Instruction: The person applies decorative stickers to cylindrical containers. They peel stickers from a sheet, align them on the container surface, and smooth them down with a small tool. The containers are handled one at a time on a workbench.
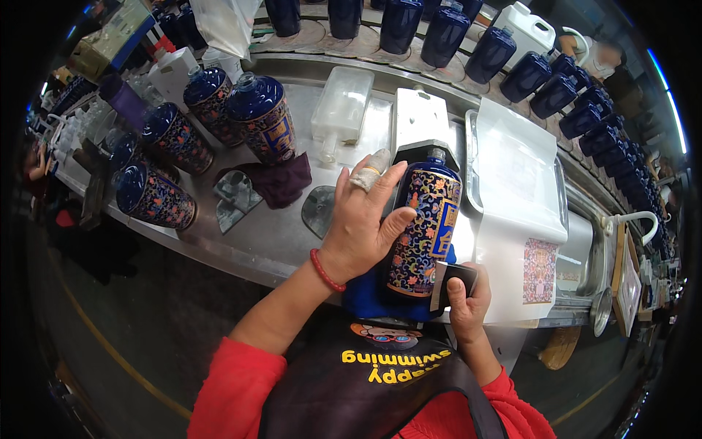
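Note:
A dark blue bottle (424, 227) with a flowered, gold-patterned wrap stands slightly tilted in front of me, its base by a blue cloth (369, 296). My left hand (365, 219) is beside the bottle's left side, fingers stretched and apart, thumb and fingertips at or very near its surface. One finger wears a pale wrapping (371, 171). Near the bottle's lower right, my right hand (469, 304) grips a black, flat block-like scraper (457, 282) with a pale edge, close against the wrap. Behind the bottle's neck is a dark angular holder (413, 153).
Several patterned bottles (263, 121) stand on the left of the metal table (256, 249), near a purple cloth (281, 179). A clear empty bottle (342, 110) lies behind. At right, translucent sheets (512, 175) cover a tray. Plain blue bottles (446, 33) line a conveyor; a person (599, 62) is beyond.

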Demonstrator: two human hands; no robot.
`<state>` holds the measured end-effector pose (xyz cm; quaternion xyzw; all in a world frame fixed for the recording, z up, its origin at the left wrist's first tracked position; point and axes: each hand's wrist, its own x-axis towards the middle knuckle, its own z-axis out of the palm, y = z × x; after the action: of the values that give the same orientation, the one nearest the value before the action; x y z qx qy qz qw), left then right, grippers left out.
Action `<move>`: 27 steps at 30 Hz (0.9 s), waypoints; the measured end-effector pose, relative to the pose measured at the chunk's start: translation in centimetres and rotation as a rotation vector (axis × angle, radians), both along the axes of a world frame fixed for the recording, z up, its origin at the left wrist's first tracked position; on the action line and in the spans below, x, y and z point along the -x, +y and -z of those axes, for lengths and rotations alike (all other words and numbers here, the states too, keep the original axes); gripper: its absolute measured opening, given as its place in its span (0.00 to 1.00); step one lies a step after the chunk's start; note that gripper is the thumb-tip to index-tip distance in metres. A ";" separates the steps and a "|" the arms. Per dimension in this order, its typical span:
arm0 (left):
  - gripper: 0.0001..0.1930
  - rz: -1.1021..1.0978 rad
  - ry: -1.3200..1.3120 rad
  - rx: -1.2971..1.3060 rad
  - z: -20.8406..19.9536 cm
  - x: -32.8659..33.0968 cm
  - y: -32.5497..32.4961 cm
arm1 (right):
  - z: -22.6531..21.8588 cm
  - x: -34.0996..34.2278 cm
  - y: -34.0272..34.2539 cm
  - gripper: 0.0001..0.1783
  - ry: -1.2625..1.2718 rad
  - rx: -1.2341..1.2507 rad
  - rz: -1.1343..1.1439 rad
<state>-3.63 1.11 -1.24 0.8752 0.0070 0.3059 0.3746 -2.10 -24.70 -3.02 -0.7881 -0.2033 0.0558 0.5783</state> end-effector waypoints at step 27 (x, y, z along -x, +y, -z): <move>0.16 0.259 0.054 0.337 -2.8 -2.7 2.4 | -0.1 0.2 -0.5 0.29 0.070 0.036 -0.008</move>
<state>-0.96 3.51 1.55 0.8016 -0.0445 0.2262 0.5516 -2.28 -25.21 -2.87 -0.7952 -0.1850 0.0896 0.5704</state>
